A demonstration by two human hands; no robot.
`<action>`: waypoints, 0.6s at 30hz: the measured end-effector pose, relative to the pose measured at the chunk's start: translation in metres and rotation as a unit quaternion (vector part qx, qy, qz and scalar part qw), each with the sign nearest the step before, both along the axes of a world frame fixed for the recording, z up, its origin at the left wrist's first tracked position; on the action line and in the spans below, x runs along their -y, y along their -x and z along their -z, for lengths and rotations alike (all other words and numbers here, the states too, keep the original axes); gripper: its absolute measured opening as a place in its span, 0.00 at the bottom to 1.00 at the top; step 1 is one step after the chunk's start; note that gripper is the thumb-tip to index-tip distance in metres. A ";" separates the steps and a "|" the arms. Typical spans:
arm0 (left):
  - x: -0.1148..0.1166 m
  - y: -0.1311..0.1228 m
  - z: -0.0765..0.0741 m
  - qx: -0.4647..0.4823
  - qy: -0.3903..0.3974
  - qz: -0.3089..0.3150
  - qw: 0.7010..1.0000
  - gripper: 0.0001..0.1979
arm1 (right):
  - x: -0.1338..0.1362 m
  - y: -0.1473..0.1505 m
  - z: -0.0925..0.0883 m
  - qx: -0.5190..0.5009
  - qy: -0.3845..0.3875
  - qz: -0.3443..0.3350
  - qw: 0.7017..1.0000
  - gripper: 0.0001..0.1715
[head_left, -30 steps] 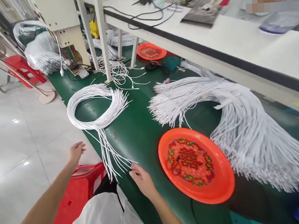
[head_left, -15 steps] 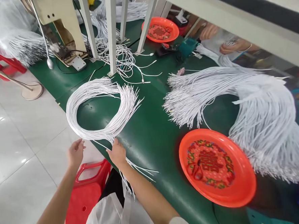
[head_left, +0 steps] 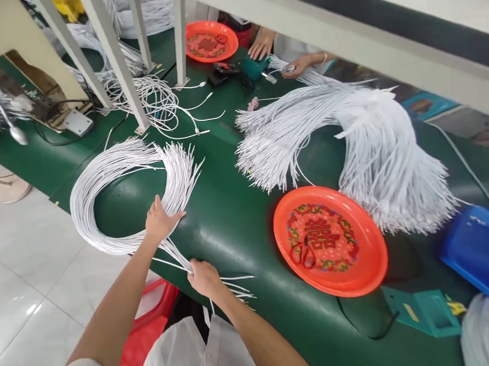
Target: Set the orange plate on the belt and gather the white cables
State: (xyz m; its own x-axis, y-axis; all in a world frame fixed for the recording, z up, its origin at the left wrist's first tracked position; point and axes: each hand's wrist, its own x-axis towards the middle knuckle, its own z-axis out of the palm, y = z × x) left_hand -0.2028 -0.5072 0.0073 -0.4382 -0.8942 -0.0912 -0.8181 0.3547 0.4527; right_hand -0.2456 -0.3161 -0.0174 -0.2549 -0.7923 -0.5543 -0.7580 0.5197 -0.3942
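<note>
A coiled bundle of white cables (head_left: 82,209) lies on the green table (head_left: 238,222), its cut ends fanned at the top. My left hand (head_left: 159,220) rests on the lower right of the coil, fingers apart, thumb stretched to the right. To its lower right, my right hand (head_left: 204,275) is closed around a thin strand group that leaves the coil; the loose ends stick out beyond it. An orange tray (head_left: 373,263) with red scissors (head_left: 302,254) in it stands to the right of my hands.
A large white cable bundle (head_left: 392,157) lies behind the tray. Tangled cables (head_left: 157,103) lie by the metal posts. A co-worker's hands (head_left: 263,44) are at a green device (head_left: 254,67). A blue tray (head_left: 480,251) is at the right, a red stool (head_left: 134,344) below.
My left hand has moved from beside the coil onto its lower right. My right hand, still around the strands, has drawn them down and right. The view has shifted to the right.
</note>
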 end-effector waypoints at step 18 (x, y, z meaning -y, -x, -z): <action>0.016 0.035 0.005 0.181 0.042 -0.016 0.982 0.26 | -0.024 0.019 -0.007 -0.022 0.098 0.036 0.994 0.14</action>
